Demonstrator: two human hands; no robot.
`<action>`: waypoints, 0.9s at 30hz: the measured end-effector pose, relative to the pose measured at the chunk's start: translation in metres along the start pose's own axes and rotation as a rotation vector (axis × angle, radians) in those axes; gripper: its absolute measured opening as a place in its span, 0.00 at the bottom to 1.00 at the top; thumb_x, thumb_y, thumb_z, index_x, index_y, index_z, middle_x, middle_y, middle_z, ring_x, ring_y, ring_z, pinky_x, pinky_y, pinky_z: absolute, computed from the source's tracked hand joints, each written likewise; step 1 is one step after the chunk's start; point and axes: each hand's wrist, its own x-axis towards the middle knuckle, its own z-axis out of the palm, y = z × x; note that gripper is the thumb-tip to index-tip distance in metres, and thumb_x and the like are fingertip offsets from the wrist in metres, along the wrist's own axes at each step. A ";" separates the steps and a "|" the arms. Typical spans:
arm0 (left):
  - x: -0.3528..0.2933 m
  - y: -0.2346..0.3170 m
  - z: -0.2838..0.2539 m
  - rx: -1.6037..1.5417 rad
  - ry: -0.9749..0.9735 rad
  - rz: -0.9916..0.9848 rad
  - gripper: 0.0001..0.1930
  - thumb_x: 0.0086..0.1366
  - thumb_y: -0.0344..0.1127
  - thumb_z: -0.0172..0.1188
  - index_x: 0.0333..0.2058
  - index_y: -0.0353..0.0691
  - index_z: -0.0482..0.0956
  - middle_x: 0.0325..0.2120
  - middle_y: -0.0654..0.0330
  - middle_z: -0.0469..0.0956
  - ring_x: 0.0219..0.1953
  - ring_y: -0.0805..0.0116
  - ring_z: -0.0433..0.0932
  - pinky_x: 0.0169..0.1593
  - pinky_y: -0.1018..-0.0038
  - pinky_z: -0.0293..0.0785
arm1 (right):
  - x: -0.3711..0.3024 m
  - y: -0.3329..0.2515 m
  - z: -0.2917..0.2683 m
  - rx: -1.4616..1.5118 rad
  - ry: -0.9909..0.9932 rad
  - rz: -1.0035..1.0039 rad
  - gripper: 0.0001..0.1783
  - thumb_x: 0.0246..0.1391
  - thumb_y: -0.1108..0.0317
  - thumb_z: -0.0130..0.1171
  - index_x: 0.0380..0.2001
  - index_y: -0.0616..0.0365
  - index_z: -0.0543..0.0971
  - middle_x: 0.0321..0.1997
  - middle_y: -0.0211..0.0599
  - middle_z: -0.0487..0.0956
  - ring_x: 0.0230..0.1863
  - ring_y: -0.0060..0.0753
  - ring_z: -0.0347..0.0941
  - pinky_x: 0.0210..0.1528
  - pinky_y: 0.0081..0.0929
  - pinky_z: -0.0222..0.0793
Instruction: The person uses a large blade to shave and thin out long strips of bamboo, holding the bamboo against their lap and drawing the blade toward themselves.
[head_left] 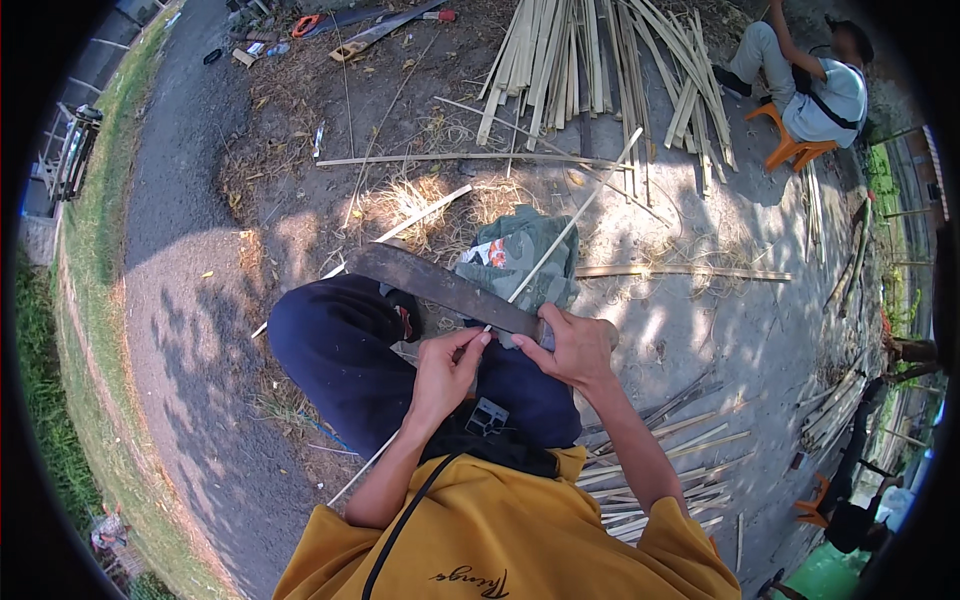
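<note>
Across my lap lies a machete with a broad, dark blade (440, 285), its tip pointing to the far left. My right hand (580, 347) is closed around its handle end, thumb against the base of the blade. A thin, pale bamboo strip (580, 215) slants from the far right, passes at the blade and runs back under my left forearm. My left hand (447, 372) pinches this strip between thumb and fingers just on the near side of the blade. Under the blade and beyond it, a grey-green cloth (530, 240) is bunched near my knees.
A large fan of split bamboo strips (555, 60) lies at the far side. More strips (680, 455) lie beside my right hip. Saws (390, 30) rest on the ground far left. A person (830, 95) sits on an orange stool (785, 140) at far right.
</note>
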 end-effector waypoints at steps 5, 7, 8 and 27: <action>-0.003 0.000 -0.003 -0.041 -0.001 0.021 0.10 0.74 0.31 0.62 0.44 0.30 0.87 0.28 0.61 0.85 0.30 0.84 0.74 0.33 0.79 0.72 | 0.000 -0.002 0.005 -0.035 0.029 -0.018 0.28 0.58 0.38 0.66 0.36 0.55 0.76 0.25 0.43 0.83 0.24 0.51 0.82 0.24 0.44 0.74; -0.006 0.003 -0.006 -0.046 0.009 0.048 0.10 0.74 0.31 0.61 0.43 0.30 0.87 0.26 0.63 0.84 0.28 0.84 0.72 0.31 0.79 0.70 | 0.000 -0.003 0.005 -0.043 0.026 -0.004 0.27 0.57 0.39 0.67 0.36 0.55 0.77 0.25 0.43 0.82 0.24 0.51 0.82 0.25 0.43 0.73; -0.009 0.005 -0.010 -0.040 -0.024 -0.017 0.10 0.74 0.31 0.60 0.42 0.31 0.88 0.23 0.65 0.80 0.26 0.84 0.69 0.29 0.78 0.67 | 0.000 -0.004 0.005 -0.049 0.025 0.010 0.26 0.57 0.41 0.67 0.36 0.55 0.78 0.25 0.43 0.82 0.24 0.52 0.81 0.25 0.43 0.73; 0.011 0.013 0.005 -0.070 -0.031 -0.027 0.10 0.74 0.30 0.60 0.43 0.28 0.86 0.21 0.64 0.78 0.26 0.84 0.71 0.29 0.77 0.69 | 0.004 -0.007 0.003 0.001 -0.040 0.044 0.26 0.58 0.40 0.65 0.37 0.54 0.79 0.27 0.45 0.84 0.25 0.53 0.82 0.26 0.43 0.75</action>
